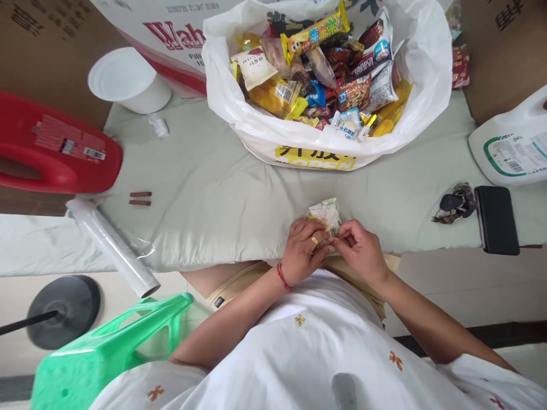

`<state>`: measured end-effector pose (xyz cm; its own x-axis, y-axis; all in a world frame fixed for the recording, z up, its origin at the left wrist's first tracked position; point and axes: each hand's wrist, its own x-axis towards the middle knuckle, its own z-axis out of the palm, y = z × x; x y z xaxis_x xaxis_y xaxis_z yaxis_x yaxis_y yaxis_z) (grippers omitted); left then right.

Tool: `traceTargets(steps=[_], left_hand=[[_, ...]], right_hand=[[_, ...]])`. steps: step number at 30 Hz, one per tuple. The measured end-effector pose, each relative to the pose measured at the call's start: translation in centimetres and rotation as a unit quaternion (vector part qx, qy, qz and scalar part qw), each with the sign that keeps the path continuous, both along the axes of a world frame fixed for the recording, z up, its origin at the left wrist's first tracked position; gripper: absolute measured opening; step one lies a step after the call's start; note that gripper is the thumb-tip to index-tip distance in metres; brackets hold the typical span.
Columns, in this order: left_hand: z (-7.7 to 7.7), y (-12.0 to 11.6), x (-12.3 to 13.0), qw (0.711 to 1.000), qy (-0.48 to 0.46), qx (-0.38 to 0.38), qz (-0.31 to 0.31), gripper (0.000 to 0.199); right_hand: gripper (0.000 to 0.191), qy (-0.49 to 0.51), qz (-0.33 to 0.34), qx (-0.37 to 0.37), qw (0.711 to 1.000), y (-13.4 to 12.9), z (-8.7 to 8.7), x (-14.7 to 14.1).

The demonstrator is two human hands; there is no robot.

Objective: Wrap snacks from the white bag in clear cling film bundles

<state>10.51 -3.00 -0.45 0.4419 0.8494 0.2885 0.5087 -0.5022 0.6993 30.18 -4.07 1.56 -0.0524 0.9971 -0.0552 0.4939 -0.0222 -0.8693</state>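
Observation:
Near the table's front edge, both hands are at a small pale snack packet [327,212] with green and yellow marks. My left hand [304,246], with a ring and a red wrist cord, has its fingers closed over the packet's near side. My right hand [359,247] pinches at the near right corner, its fingertips touching those of the left. The packet's near part is hidden under the fingers. Beyond it stands a white plastic bag [265,134], open at the top and full of assorted wrapped snacks [314,37].
On the left are a red jug [51,148], a white tub [128,80], a plastic film roll [113,247] overhanging the edge, and two brown sticks [140,198]. Keys [455,203], a black phone [497,220] and a white jug [513,139] lie right. A green stool [106,353] stands below.

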Motion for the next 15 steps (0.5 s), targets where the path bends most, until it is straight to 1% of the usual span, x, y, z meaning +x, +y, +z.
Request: traceTargets(steps=[2, 3, 6, 8, 10, 12, 14, 15], left_hand=[[-0.1, 0.7, 0.1, 0.999, -0.032, -0.018, -0.015, 0.017], [-0.1, 1.0, 0.1, 0.999, -0.045, -0.023, -0.020, 0.018], [0.2, 1.5, 0.1, 0.997, -0.069, -0.034, -0.016, 0.021], [0.3, 1.5, 0.3, 0.996, -0.081, -0.036, 0.006, 0.021], [0.3, 1.4, 0.6, 0.996, -0.083, -0.030, 0.033, 0.019], [0.2, 1.3, 0.7, 0.996, -0.070, -0.019, 0.046, 0.018], [0.0, 1.3, 0.7, 0.998, -0.051, -0.009, 0.034, 0.019], [0.0, 1.3, 0.7, 0.999, -0.042, -0.007, 0.023, 0.020]], right_hand=[[0.015, -0.021, -0.019, 0.063, 0.998, -0.3, -0.4, 0.3], [0.016, -0.041, -0.015, 0.092, 0.995, -0.3, -0.6, 0.5], [0.036, -0.130, 0.046, 0.182, 0.974, -0.3, -0.6, 1.1], [0.041, -0.165, 0.098, 0.225, 0.955, -0.4, -0.7, 1.5], [0.034, -0.160, 0.125, 0.242, 0.949, -0.4, -0.8, 1.8], [0.025, -0.142, 0.127, 0.246, 0.950, -0.6, -1.1, 2.1], [0.024, -0.139, 0.120, 0.247, 0.951, -0.7, -1.1, 2.2], [0.026, -0.147, 0.113, 0.248, 0.951, -0.6, -1.1, 2.2]])
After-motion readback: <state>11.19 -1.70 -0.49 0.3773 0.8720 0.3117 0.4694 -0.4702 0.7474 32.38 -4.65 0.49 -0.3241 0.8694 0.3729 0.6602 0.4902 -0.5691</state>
